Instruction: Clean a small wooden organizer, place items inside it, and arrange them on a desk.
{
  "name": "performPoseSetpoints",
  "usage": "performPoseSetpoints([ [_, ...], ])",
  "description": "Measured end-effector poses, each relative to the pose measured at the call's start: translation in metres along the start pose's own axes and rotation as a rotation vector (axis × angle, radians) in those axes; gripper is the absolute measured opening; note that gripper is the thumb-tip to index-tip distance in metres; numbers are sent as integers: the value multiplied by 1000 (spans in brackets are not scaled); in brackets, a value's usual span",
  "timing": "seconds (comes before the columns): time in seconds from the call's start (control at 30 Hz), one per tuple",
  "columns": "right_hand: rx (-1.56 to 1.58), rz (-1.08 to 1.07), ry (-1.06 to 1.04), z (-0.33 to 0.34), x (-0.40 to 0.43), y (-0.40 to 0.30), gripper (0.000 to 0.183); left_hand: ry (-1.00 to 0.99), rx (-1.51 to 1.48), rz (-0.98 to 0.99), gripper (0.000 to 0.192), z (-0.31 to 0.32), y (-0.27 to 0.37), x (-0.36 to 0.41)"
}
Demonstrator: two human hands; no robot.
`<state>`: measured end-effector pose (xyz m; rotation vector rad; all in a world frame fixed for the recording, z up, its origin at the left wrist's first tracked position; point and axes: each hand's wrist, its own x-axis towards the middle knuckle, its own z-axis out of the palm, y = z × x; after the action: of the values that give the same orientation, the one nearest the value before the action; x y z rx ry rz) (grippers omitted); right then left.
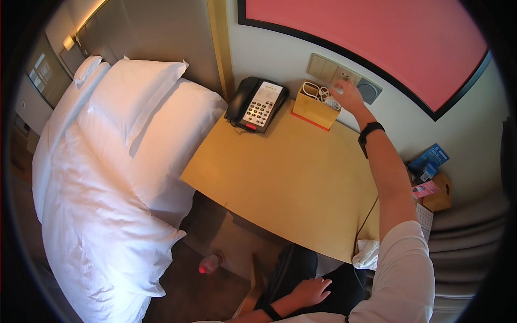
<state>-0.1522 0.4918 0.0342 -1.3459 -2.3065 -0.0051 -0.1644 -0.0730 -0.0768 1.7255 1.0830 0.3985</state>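
My right hand (348,96) is stretched out over the right end of a wooden box (317,111), near the wall sockets. Its fingers are bent; whether they hold anything is too small to tell. White cables (311,89) are coiled inside the box, which stands on a red base at the back of the wooden desk (282,173). Left of the box sits a black desk telephone (256,105) with a light keypad panel. Low in the view, my left hand (311,291) rests on my dark-trousered leg, holding nothing, its fingers a little apart.
A wall socket panel (329,70) is behind the box. On the right are cards (429,158), a brown holder (438,194) and a white plastic bag (366,254) at the desk edge. A bed with white pillows (133,97) stands left. A plastic bottle (211,263) is below the desk.
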Motion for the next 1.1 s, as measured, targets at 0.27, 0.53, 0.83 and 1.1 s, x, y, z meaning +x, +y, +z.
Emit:
performPoseSetpoints([
  [0.27, -31, -73, -102, 3, -34, -13, 27, 39, -50, 46, 41, 2, 0, 1],
  [0.53, -478, -170, -279, 6, -12, -35, 16, 35, -7, 55, 41, 2, 1, 2],
  [0.83, -319, -180, -200, 15, -7, -37, 16, -14, -16, 10, 42, -4, 0, 0],
  [1.1, -111, 254, -68, 22, -61, -27, 39, -27, -31, 31, 43, -3, 3, 1],
])
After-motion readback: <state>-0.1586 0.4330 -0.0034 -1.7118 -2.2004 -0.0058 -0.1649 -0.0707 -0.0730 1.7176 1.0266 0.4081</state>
